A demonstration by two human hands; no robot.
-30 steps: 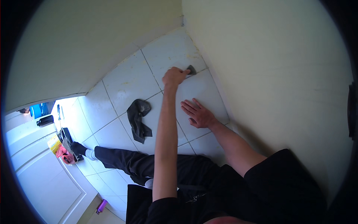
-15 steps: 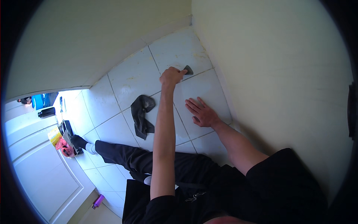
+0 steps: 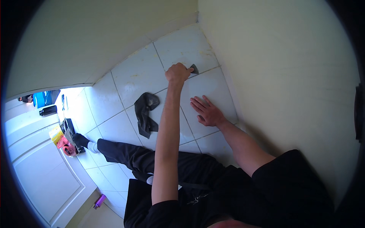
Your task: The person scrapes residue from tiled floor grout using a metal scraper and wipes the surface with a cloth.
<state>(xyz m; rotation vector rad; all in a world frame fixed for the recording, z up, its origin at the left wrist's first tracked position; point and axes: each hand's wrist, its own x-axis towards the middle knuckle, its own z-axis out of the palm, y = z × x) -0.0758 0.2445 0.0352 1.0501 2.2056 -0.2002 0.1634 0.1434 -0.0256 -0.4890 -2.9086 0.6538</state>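
My left hand (image 3: 177, 73) is closed around a scraper, with the handle hidden in the fist. The scraper's dark grey, flared blade (image 3: 194, 69) sticks out to the right, low over the white floor tiles (image 3: 138, 74) near a grout line. Yellowish stains mark the tiles around and beyond it. Nearer to me, my right hand (image 3: 207, 112) lies palm down on a tile with its fingers stretched out, holding nothing. A crumpled dark grey cloth (image 3: 145, 116) rests on the floor left of my left forearm.
Pale walls meet in a corner (image 3: 197, 17) ahead, and one runs close along my right. My leg (image 3: 121, 152) stretches left across the floor. By a white door (image 3: 47, 182) are a black bottle (image 3: 48, 110), a pink bag (image 3: 67, 147) and a purple bottle (image 3: 99, 201).
The whole view has shifted slightly, so the floor sits a little higher in the picture. The left hand keeps its grip on the scraper near the same grout line; the right hand stays flat.
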